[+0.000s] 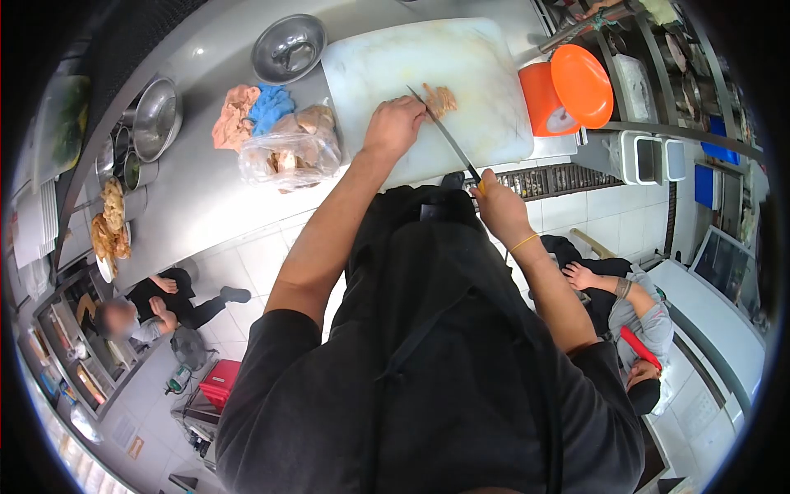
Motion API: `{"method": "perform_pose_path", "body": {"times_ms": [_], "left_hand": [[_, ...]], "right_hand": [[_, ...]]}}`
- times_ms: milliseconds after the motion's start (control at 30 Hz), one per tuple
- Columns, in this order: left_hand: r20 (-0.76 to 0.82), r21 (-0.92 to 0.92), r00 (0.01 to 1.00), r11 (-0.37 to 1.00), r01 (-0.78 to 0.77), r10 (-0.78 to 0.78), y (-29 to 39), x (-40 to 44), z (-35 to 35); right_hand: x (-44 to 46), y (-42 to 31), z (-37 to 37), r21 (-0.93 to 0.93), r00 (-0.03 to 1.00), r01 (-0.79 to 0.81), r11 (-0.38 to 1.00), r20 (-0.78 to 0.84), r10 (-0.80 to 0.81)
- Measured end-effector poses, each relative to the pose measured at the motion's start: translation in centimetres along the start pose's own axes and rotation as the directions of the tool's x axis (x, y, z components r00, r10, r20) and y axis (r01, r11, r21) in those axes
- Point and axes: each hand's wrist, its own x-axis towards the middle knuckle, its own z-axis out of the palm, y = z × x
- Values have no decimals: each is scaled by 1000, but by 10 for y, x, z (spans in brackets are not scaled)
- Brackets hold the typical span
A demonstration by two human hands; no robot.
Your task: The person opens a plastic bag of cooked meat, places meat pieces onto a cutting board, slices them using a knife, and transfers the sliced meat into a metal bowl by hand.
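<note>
My right hand (502, 207) is closed around the yellow handle of a kitchen knife (451, 140). Its long blade slants up and left over a white cutting board (485, 62). Close against the blade's left side, my left hand (397, 125) rests on the board with curled fingers; whatever lies beneath them is hidden. Thin strips of pale brown meat (442, 100) lie in a small pile just right of the blade tip. Left of the board, a clear plastic bag (290, 152) holds larger pieces that look like cooked meat.
An orange scale (539, 97) with an orange pan (583, 86) stands right of the board. A metal bowl (290, 49), blue cloth (271, 107) and pinkish cloth (235, 119) are to the left. Two people sit nearby, one low left (169, 305), one right (638, 317).
</note>
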Motion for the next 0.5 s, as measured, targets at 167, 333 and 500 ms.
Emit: {"method": "perform_pose_path", "body": {"times_ms": [167,333,500], "left_hand": [[-17,1,1000,1000,19,-19,0,-5,7],[-86,43,996,999,-19,23,0,-9,9],[-63,84,997,996,-29,35,-1,-5,10]], "right_hand": [[-22,-12,-31,-18,1000,-14,1000,7,14],[-29,-9,-21,0,999,-42,999,31,42],[-7,0,9,3,1000,1,1000,-8,-1]]}}
